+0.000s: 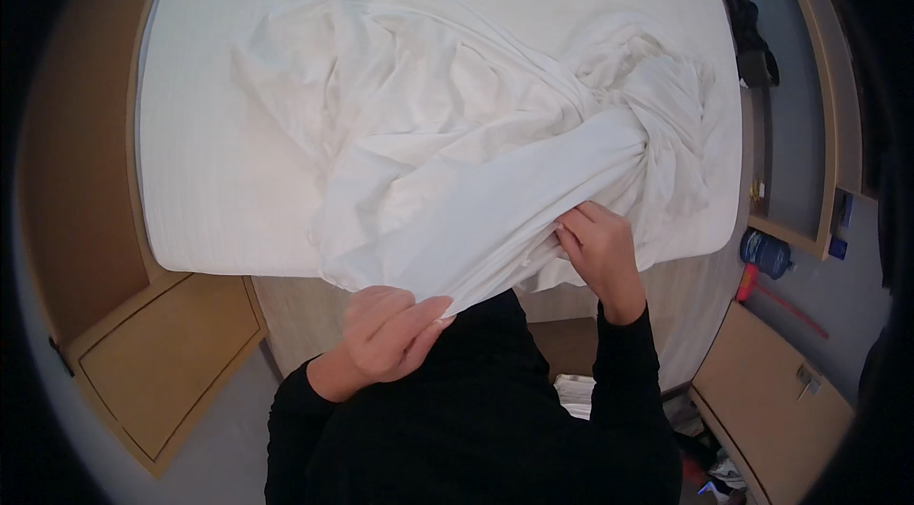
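A large white sheet point(495, 186) lies bunched and creased over the white mattress point(219, 191). Toward its right end the cloth gathers into a twisted heap. My left hand point(392, 332) pinches the sheet's near edge between thumb and fingers, just off the mattress's front side. Farther right, my right hand point(598, 243) grips the same edge, thumb and fingertips closed on the fabric. Between both hands the edge runs taut at a slant, with narrow folds close to the right fingers. Some of the sheet hangs over the front of the mattress.
A wooden panel with a cabinet door point(171, 362) flanks the bed on the left. At right stand a wood-framed cabinet point(790, 105), a blue water jug point(765, 253), a red-handled tool point(747, 282) and a tan panel point(771, 391). Assorted items lie low at the lower right.
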The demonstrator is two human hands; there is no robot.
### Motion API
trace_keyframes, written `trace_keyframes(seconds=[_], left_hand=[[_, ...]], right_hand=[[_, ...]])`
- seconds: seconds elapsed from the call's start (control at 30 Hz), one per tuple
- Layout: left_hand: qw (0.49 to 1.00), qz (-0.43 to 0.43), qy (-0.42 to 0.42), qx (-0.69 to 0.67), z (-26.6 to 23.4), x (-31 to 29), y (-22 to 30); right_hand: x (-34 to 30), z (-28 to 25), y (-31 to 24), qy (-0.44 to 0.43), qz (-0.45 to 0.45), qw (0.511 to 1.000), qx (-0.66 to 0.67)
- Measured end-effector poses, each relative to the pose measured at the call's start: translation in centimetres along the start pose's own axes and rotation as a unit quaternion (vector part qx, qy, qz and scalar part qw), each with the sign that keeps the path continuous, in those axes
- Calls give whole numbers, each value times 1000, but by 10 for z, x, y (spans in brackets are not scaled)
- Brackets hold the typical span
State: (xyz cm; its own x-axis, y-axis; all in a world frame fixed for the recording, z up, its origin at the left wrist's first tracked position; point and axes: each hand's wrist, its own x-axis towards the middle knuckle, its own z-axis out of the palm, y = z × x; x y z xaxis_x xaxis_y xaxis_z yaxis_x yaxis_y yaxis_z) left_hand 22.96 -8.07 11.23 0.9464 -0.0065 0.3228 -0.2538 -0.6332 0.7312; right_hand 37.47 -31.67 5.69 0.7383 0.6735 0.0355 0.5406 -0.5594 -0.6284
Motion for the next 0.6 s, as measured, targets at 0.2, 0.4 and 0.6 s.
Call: trace_keyframes(seconds=[0.2,0.4,0.6], left_hand=[[993,-28,109,28,-28,-3,11],[988,27,148,-21,-50,-14,21],[946,-83,309,63,-62,-42,8]], right_hand=[[2,-12,-1,152,-20,984,-91],[7,-82,-30,471,-195,856,-85],[24,-94,-68,354,-287,886,82]])
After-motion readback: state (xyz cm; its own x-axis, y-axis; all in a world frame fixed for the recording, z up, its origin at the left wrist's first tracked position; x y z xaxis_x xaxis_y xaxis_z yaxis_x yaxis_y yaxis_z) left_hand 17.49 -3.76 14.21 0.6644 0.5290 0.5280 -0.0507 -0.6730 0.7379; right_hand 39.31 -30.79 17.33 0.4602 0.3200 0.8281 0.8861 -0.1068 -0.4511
